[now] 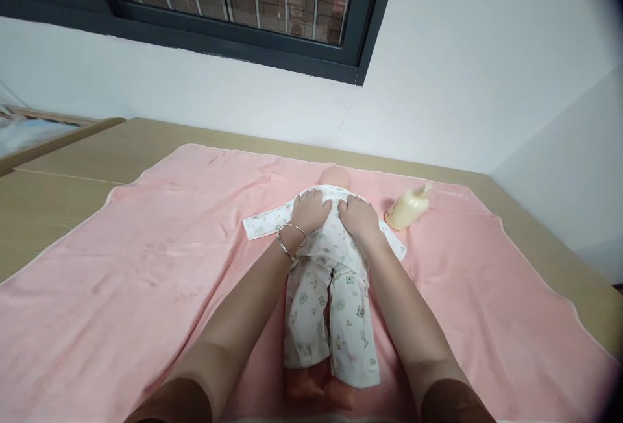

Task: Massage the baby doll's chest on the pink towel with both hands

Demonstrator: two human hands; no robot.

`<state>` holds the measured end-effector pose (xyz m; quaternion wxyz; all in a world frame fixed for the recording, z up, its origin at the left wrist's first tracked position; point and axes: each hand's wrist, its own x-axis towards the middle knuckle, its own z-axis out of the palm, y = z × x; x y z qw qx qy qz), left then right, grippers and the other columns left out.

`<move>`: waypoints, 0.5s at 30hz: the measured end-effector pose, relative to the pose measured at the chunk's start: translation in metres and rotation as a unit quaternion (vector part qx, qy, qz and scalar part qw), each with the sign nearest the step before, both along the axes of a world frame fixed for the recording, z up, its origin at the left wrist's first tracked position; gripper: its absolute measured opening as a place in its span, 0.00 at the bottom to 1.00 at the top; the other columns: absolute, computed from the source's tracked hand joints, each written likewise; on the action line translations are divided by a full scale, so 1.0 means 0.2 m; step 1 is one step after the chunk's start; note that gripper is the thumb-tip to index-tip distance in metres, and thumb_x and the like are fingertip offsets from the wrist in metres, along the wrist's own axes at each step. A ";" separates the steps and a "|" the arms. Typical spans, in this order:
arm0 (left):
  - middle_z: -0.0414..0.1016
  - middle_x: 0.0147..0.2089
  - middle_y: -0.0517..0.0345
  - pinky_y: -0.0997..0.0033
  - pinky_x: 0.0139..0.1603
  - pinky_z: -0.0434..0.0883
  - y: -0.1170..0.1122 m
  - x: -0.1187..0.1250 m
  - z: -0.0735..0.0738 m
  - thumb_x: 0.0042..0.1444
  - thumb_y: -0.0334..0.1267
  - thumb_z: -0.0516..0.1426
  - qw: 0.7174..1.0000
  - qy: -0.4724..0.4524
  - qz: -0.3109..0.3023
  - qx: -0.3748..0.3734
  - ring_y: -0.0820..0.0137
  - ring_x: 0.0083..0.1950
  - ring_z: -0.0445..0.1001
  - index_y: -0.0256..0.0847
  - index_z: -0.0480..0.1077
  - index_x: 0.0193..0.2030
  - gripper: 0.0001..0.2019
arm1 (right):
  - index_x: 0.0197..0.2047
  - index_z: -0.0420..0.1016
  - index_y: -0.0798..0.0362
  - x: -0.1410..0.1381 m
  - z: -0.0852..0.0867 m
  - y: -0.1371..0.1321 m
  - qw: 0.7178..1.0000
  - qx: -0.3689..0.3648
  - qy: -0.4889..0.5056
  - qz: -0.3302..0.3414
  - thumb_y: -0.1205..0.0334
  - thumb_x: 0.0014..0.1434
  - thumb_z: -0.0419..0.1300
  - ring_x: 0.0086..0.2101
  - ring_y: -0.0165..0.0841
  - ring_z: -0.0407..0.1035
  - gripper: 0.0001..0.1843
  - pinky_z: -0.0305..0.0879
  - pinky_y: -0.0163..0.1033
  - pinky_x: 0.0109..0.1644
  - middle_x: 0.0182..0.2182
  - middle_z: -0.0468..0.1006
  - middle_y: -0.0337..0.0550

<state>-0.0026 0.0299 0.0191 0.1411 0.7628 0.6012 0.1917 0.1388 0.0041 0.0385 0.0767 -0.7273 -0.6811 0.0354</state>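
A baby doll (327,261) in white printed pyjamas lies face down on a pink towel (146,280), head (335,177) away from me and bare feet near me. My left hand (309,210), with bracelets on the wrist, rests flat on the doll's upper back, fingers spread. My right hand (358,215) lies flat beside it on the other side of the back, fingers stretched out. Neither hand holds anything.
A cream-coloured bottle (407,209) lies on its side on the towel, right of the doll. The towel covers a wooden table (58,196) set against a white wall under a dark-framed window (233,8). A wooden-railed piece of furniture (34,131) stands at far left.
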 end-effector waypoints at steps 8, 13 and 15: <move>0.72 0.67 0.43 0.52 0.73 0.59 0.02 0.00 -0.01 0.67 0.44 0.48 1.000 -0.023 0.002 0.021 0.56 0.69 0.68 0.37 0.71 0.60 0.22 | 0.56 0.74 0.60 0.01 -0.02 0.02 1.000 0.022 0.002 0.012 0.56 0.73 0.41 0.56 0.47 0.70 0.25 0.60 0.45 0.59 0.56 0.77 0.61; 0.74 0.66 0.46 0.54 0.73 0.59 0.03 -0.02 -0.01 0.67 0.43 0.49 0.999 -0.026 -0.008 0.039 0.58 0.68 0.69 0.39 0.71 0.59 0.20 | 0.55 0.73 0.55 0.06 -0.04 0.05 0.997 0.036 0.031 0.055 0.55 0.73 0.42 0.55 0.42 0.70 0.22 0.61 0.40 0.56 0.55 0.78 0.54; 0.75 0.64 0.45 0.56 0.70 0.63 0.01 -0.02 0.03 0.68 0.43 0.48 0.999 -0.012 -0.021 0.043 0.58 0.66 0.71 0.38 0.72 0.57 0.19 | 0.54 0.73 0.53 0.06 -0.02 0.03 0.997 0.037 0.024 0.067 0.56 0.74 0.42 0.53 0.42 0.72 0.22 0.62 0.39 0.54 0.53 0.79 0.52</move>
